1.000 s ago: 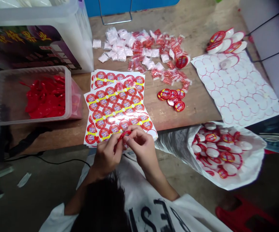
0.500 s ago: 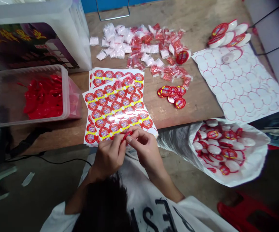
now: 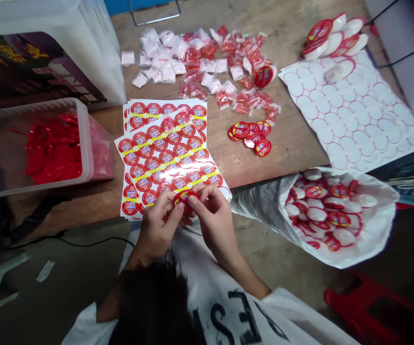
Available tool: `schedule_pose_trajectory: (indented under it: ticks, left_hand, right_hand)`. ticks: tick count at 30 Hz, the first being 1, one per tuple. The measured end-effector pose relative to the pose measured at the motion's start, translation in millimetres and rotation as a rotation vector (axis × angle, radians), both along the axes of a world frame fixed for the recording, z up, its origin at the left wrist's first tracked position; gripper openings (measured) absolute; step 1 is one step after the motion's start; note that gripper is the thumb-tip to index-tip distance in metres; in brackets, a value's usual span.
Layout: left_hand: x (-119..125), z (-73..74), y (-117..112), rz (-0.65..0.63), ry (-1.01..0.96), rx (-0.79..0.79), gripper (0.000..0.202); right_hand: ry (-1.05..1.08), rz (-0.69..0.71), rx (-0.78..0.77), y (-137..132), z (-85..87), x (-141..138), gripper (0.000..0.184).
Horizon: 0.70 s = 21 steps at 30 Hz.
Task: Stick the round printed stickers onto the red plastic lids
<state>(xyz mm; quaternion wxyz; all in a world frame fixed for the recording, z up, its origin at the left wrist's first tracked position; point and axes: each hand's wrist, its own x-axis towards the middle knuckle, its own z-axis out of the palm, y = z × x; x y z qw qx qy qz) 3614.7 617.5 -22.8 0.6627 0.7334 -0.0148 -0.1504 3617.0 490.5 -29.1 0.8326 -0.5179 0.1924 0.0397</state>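
Observation:
My left hand [image 3: 161, 221] and my right hand [image 3: 214, 211] meet at the table's front edge, both closed on a small red plastic piece [image 3: 184, 195] with a touch of yellow on its face. Thumbs and fingertips pinch it from both sides and hide much of it. Just beyond lies a stack of sticker sheets [image 3: 152, 168], printed with red round labels joined by yellow strips. To the right of the sheets is a little pile of red round labelled pieces [image 3: 252, 130].
A clear tub [image 3: 86, 143] of red plastic pieces stands left, before a large white container [image 3: 111, 62]. Small white packets [image 3: 163, 57] and red packets [image 3: 253, 100] lie at the back. Peeled backing sheets [image 3: 350, 110] lie right, above a white sack [image 3: 382, 225] of red-and-white pieces.
The red piece has turned so more of its face shows, and my left fingers have shifted on it. The whole view has moved slightly.

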Motion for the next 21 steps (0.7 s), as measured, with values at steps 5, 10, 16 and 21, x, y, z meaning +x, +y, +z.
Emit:
schedule_pose_trajectory:
  ticks: [5, 10, 16, 21]
  left_hand:
    - [2.9, 0.1, -2.0, 0.096, 0.102, -0.065, 0.022]
    - [4.7, 0.3, -0.9, 0.107, 0.084, -0.064, 0.022]
    - [4.4, -3.2, 2.8, 0.101, -0.039, 0.090, 0.022]
    - [2.0, -5.9, 3.8, 0.168, -0.115, 0.038, 0.026]
  right_hand:
    - [-0.013, 0.122, -0.006, -9.2, -3.8, 1.7, 0.021]
    - [0.018, 0.229, -0.097, -11.2, -0.7, 5.0, 0.025]
    - [-0.023, 0.280, -0.172, -9.8, -1.1, 3.8, 0.018]
    - [-0.021, 0.355, -0.111, -9.5, 0.4, 3.5, 0.024]
